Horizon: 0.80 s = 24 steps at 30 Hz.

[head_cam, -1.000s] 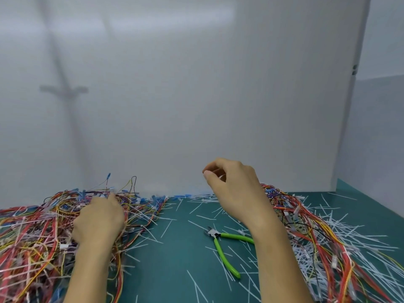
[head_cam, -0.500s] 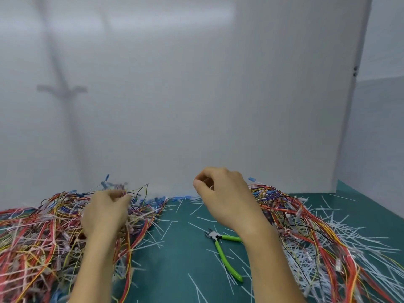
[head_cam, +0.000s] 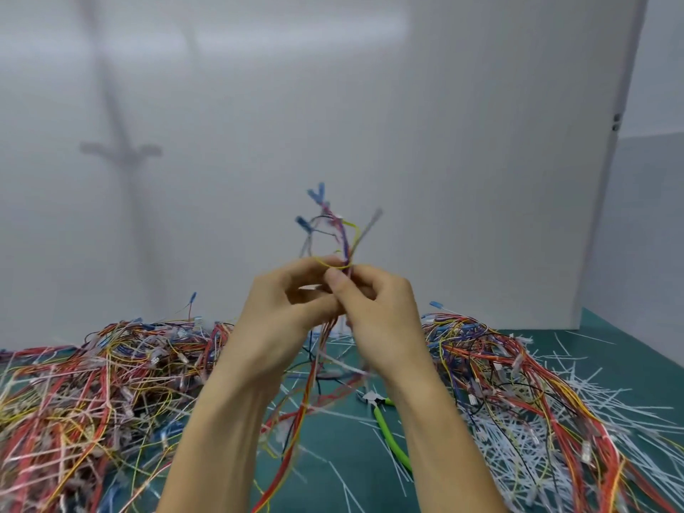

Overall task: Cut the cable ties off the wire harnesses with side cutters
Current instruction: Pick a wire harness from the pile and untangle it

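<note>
Head camera: a person's left hand (head_cam: 281, 312) and right hand (head_cam: 374, 316) meet at chest height in front of a white panel (head_cam: 481, 161), both gripping one wire harness (head_cam: 344, 235) lifted off the bench (head_cam: 333, 449). The left fingers (head_cam: 296, 270) curl round the bundle from one side; the right thumb and fingers (head_cam: 335, 281) pinch it from the other, so the two grips touch. The harness runs roughly upright: its blue-tipped ends fan out above the knuckles, and its red and orange tail hangs down between the wrists towards the bench. A pale sliver shows between the left fingers, possibly a tie's tail, though motion blur leaves that unsure.

The side cutters (head_cam: 386, 429) lie untouched on the green bench, low and just inside the right forearm, green handles pointing back towards the person and the metal head pointing away. They sit nearer the right hand than the left, so the right hand looks the likelier one to drop down for them while the left holds the bundle upright.

A heap of tangled harnesses (head_cam: 92, 394) sits to the left, another heap (head_cam: 518, 375) to the right, with white cut ties (head_cam: 536, 442) strewn over that side.
</note>
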### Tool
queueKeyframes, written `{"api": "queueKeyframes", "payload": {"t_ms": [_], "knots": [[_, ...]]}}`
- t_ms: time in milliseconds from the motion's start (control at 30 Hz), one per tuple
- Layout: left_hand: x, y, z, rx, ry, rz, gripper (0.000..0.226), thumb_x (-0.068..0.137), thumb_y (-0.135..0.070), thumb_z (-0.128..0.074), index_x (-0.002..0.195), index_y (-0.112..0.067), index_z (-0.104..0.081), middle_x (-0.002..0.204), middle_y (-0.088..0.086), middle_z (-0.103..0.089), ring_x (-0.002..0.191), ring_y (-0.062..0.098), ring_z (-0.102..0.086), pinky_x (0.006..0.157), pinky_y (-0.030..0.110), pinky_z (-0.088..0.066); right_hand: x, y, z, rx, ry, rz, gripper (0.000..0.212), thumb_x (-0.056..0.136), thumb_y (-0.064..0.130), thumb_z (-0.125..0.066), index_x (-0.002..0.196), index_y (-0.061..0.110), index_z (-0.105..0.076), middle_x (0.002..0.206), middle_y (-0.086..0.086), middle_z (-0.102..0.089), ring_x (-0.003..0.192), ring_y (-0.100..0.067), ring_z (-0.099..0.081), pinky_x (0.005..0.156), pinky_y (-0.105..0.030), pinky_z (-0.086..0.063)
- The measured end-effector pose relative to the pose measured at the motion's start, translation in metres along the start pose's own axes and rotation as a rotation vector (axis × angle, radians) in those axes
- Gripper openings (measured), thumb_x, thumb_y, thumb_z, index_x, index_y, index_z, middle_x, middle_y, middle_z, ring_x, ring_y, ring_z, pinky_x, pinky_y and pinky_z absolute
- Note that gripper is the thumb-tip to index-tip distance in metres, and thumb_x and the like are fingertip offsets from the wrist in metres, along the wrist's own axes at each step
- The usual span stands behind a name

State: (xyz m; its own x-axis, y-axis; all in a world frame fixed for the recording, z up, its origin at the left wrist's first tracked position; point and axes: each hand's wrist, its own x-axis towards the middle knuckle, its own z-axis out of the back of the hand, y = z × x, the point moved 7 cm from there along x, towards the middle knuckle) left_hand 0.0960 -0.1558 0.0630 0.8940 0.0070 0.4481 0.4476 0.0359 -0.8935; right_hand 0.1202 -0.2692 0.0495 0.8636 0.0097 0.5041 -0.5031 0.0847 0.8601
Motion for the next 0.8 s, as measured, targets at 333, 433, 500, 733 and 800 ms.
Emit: {"api": "queueKeyframes", "payload": {"t_ms": [333, 433, 500, 733, 800], "knots": [[0.004, 0.025, 0.037, 0.393, -0.091, 0.194, 0.021, 0.096, -0.012, -0.057, 0.081, -0.013, -0.072, 0.065, -0.003, -0.071, 0.057, 0.01, -0.066, 0.057, 0.021, -0.054, 0.006, -0.007, 0.021, -0.01, -0.01, 0.029, 0.021, 0.099, 0.019, -0.057, 0.088, 0.03, -0.071, 0.08, 0.01, -0.075, 0.068, -0.006, -0.067, 0.071, -0.032, -0.06], [0.008, 0.038, 0.05, 0.715, -0.136, 0.213, 0.019, 0.097, -0.021, -0.053, 0.082, -0.018, -0.065, 0.077, 0.0, -0.073, 0.076, 0.022, -0.071, 0.079, 0.04, -0.056, 0.005, 0.001, 0.025, 0.013, -0.009, 0.078, 0.021, 0.1, 0.02, -0.056, 0.091, 0.031, -0.071, 0.082, 0.011, -0.075, 0.067, -0.005, -0.069, 0.07, -0.027, -0.059], [0.007, 0.049, 0.045, 0.87, -0.011, 0.269, 0.02, 0.095, -0.02, -0.053, 0.082, -0.017, -0.067, 0.084, 0.004, -0.074, 0.082, 0.025, -0.071, 0.082, 0.042, -0.056, 0.004, 0.006, 0.026, -0.009, 0.009, 0.099, 0.019, 0.1, 0.022, -0.057, 0.095, 0.029, -0.074, 0.084, 0.007, -0.075, 0.068, -0.006, -0.07, 0.069, -0.023, -0.058], [-0.003, 0.029, 0.031, 0.801, 0.132, 0.233, 0.022, 0.096, -0.022, -0.054, 0.081, -0.015, -0.069, 0.071, -0.008, -0.075, 0.063, 0.005, -0.071, 0.064, 0.025, -0.052, 0.001, 0.012, 0.035, -0.02, 0.001, 0.136, 0.017, 0.098, 0.032, -0.057, 0.096, 0.029, -0.073, 0.091, 0.006, -0.065, 0.052, -0.013, -0.064, 0.048, -0.02, -0.05], [-0.012, 0.015, 0.028, 0.833, 0.207, 0.224, 0.02, 0.094, -0.028, -0.06, 0.082, -0.017, -0.071, 0.071, -0.01, -0.074, 0.062, 0.003, -0.07, 0.067, 0.027, -0.056, 0.002, 0.015, 0.04, 0.003, -0.026, 0.151, 0.017, 0.098, 0.032, -0.057, 0.094, 0.029, -0.072, 0.078, 0.01, -0.065, 0.049, -0.016, -0.063, 0.047, -0.022, -0.05]]}}
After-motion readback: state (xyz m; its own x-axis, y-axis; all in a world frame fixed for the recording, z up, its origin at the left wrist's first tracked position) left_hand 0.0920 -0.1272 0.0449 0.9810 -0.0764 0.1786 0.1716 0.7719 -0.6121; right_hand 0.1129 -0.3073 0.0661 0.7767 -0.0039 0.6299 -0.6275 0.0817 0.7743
